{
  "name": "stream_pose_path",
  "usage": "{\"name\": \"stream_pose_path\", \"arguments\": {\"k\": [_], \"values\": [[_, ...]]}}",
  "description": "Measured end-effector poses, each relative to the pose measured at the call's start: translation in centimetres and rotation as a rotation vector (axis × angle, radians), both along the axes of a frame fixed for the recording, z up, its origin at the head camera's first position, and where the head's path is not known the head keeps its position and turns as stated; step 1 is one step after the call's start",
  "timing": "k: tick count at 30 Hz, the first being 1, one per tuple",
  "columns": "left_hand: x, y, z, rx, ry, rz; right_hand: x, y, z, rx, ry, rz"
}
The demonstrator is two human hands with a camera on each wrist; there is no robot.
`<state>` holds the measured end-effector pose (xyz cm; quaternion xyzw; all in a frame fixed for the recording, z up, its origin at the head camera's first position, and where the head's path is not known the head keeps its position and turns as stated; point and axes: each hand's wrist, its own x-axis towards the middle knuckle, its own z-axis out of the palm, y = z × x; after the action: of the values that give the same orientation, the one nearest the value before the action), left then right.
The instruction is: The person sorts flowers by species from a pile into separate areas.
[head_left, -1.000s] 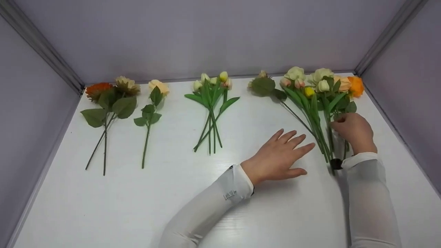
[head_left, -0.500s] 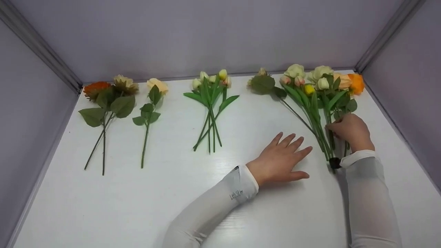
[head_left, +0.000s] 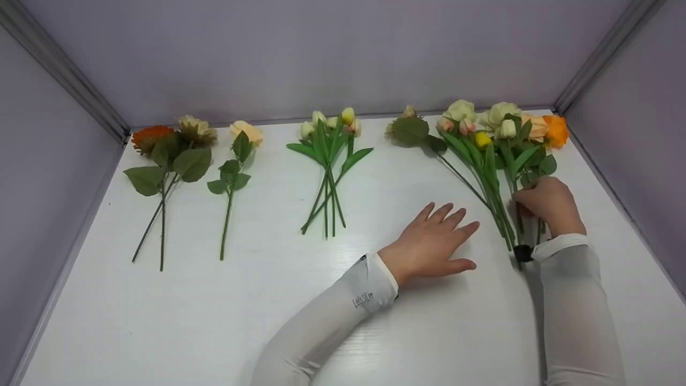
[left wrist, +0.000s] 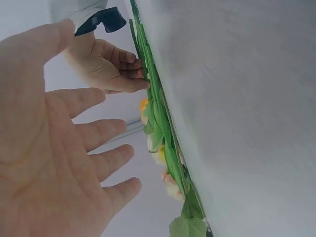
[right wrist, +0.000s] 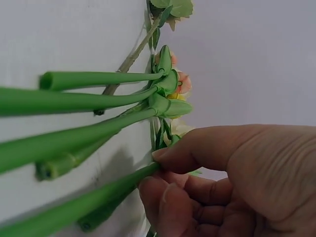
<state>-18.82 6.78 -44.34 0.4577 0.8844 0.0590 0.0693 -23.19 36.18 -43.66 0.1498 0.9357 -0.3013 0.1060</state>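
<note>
My right hand [head_left: 552, 203] pinches the green stem of a white tulip [head_left: 507, 128] at the right end of the table. In the right wrist view, thumb and forefinger meet on that stem [right wrist: 98, 197], and the other fingers curl below. Several tulips lie just left of it, one with a yellow head [head_left: 483, 140] and others with pink heads [head_left: 467, 126]. Cream blooms [head_left: 460, 110] and an orange bloom [head_left: 557, 132] lie around them. My left hand [head_left: 429, 246] is palm down left of the stem ends, fingers spread, holding nothing; its palm faces the camera in the left wrist view.
A brown-stemmed flower with a broad leaf [head_left: 410, 132] slants against the right bunch. Crossed tulips [head_left: 328, 155] lie mid-table. Further left are a peach rose [head_left: 245, 134], an orange flower [head_left: 153, 138] and a beige flower [head_left: 196, 131]. Grey walls [head_left: 343, 53] enclose the back and sides.
My right hand shifts slightly left and then back right, still on the stem. My left hand drifts a little, fingers staying spread. The flowers lie almost as before.
</note>
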Motion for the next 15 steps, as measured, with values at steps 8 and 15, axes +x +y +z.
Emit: {"name": "stream_pose_path", "arguments": {"k": [8,15], "values": [[-0.5,-0.4,0.6,0.015,-0.009,0.063,0.2,0.0,1.4,-0.074,0.056,-0.040],[-1.0,-1.2,1.2,0.077,-0.034,0.169,0.2,-1.5,2.0,-0.160,0.172,-0.078]]}}
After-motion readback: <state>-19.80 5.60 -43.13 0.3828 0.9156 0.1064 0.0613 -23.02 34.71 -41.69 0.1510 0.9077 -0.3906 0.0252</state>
